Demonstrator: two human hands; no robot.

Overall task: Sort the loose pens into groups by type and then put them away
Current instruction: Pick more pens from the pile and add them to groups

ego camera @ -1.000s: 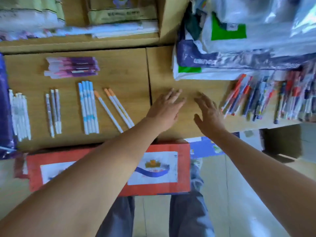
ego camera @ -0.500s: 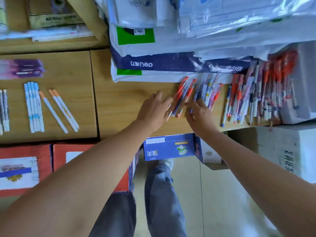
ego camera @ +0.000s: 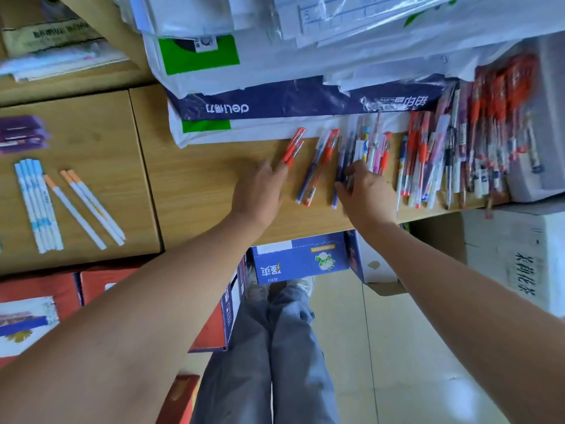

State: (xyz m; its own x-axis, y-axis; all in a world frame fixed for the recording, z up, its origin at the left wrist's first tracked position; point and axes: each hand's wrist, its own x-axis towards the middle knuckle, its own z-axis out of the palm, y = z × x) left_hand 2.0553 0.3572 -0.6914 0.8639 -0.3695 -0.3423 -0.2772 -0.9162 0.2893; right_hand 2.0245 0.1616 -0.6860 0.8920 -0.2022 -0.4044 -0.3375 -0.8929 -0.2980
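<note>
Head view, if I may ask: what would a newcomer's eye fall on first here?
The jumble of red and blue loose pens on the desk's right side, beside stacked paper packs. The left hand touches two red pens; the right hand rests on blue pens. Far left lie sorted white pens.

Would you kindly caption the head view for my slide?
Left hand and right hand reach into loose pens on a wooden table.
</note>
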